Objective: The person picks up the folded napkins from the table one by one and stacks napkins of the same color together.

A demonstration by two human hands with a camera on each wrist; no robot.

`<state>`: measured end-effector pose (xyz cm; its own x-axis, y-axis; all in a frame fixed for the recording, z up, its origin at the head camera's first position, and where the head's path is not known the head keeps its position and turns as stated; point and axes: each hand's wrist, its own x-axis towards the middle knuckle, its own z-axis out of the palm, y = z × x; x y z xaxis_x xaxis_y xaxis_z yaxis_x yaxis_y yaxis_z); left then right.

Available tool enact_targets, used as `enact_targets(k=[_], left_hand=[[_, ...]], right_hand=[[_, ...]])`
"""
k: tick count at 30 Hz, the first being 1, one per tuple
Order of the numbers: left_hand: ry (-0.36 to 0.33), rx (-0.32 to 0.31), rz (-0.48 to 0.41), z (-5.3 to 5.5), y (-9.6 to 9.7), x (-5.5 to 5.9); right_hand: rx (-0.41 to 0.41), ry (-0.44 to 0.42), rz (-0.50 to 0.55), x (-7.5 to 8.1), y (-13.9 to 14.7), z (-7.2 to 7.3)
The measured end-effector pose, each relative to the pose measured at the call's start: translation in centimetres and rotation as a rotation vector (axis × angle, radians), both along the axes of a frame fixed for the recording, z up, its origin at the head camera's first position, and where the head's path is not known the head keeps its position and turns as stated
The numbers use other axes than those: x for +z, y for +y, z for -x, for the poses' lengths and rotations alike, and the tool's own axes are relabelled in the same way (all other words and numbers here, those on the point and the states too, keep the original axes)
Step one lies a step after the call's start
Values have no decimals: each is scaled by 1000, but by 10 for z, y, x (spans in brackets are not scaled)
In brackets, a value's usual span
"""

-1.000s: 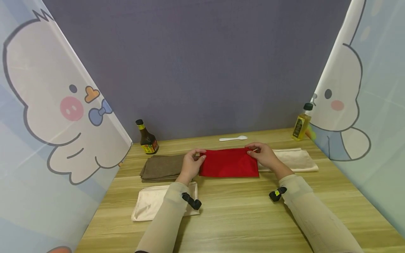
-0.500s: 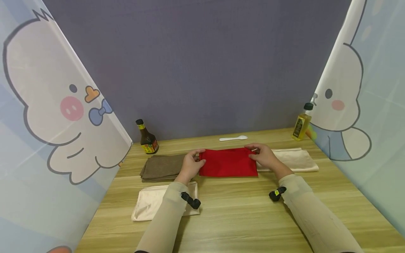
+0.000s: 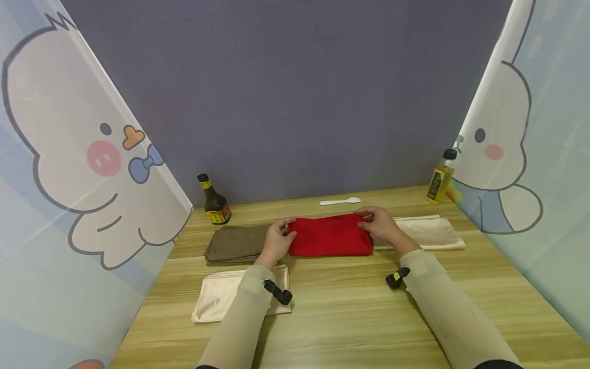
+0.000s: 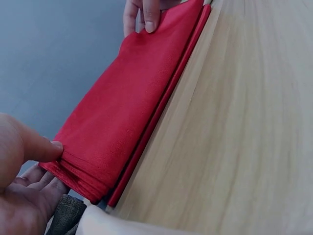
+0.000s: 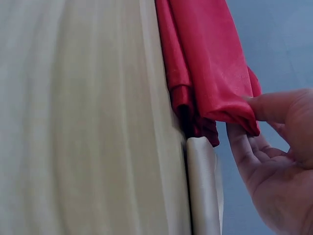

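Observation:
A folded red cloth (image 3: 329,237) lies across the middle of the table, its far edge slightly raised. My left hand (image 3: 275,240) pinches its far left corner; the thumb is on top and the fingers are beneath, as the left wrist view shows. At the far right corner, my right hand (image 3: 379,224) pinches the cloth between thumb and fingers. Another layer of folded red fabric (image 5: 182,93) lies under the held one in the right wrist view. A folded brown cloth (image 3: 239,243) sits beside my left hand. Partly behind my right hand is a folded cream cloth (image 3: 424,233).
A second cream cloth (image 3: 218,297) lies at the front left, partly under my left forearm. A dark sauce bottle (image 3: 215,202) stands at the back left, an oil bottle (image 3: 440,182) at the back right. A white spoon (image 3: 340,201) lies near the back wall (image 3: 295,102).
The red cloth has shifted slightly left, and my right hand has moved left with it. My left hand has barely moved, still pinching its corner.

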<state>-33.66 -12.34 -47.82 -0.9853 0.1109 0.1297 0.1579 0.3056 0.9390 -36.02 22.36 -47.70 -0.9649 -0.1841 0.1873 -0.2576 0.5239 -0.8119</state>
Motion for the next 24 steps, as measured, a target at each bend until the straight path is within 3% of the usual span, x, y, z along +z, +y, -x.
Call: enact_targets(k=[9,24], left_hand=[[-30,-6,8,2,1,-6],[27,12,78,1,4,-5]], right_hand=[[-9,16,-39,-5,1,2],[7,-17,-23,-3,-2,1]])
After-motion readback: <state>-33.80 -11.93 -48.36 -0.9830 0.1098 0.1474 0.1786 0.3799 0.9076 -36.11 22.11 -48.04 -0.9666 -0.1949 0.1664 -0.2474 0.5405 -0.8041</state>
